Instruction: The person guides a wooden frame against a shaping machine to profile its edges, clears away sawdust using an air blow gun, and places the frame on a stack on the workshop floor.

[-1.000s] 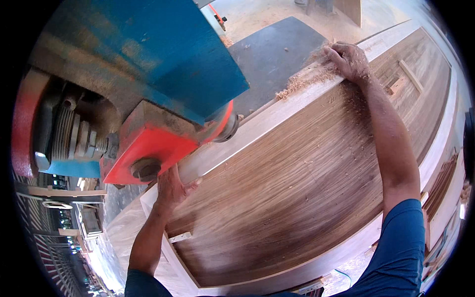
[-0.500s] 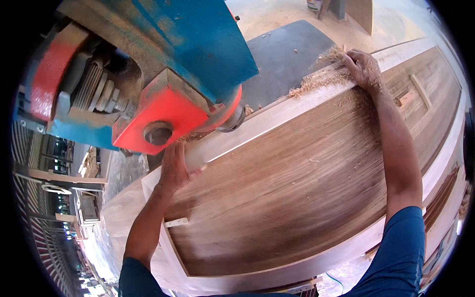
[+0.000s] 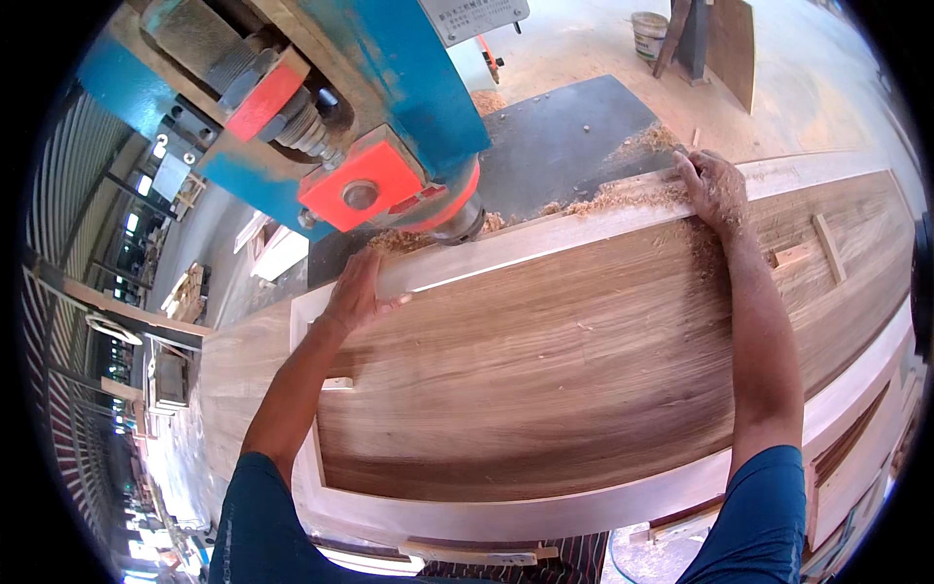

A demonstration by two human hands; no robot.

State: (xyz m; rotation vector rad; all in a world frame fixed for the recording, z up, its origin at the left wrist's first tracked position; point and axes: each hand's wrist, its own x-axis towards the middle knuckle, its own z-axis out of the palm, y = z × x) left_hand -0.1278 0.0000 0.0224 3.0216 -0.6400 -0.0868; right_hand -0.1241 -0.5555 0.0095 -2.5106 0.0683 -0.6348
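Observation:
A large brown wooden panel [image 3: 545,360] with a pale wooden frame [image 3: 555,241] around it lies in front of me. My left hand [image 3: 358,292] grips the frame's far rail near its left corner, fingers over the rail and thumb stretched along the inner edge. Further right, my right hand [image 3: 718,190] is closed over the same rail, fingertips bent over the far edge and partly hidden. Between the hands, close to the left one, a blue machine [image 3: 389,78] with a red guard [image 3: 360,185] holds its round metal tool head [image 3: 457,224] at the rail.
Wood shavings [image 3: 623,198] lie along the rail and on the dark machine table [image 3: 564,136]. A small wooden strip [image 3: 829,248] and a block [image 3: 788,256] rest on the panel's right part. Beyond stand a bucket [image 3: 649,37] and an upright board [image 3: 730,54].
My view has shifted, so the machine appears higher and smaller and more of the floor shows. Both hands keep their places on the rail.

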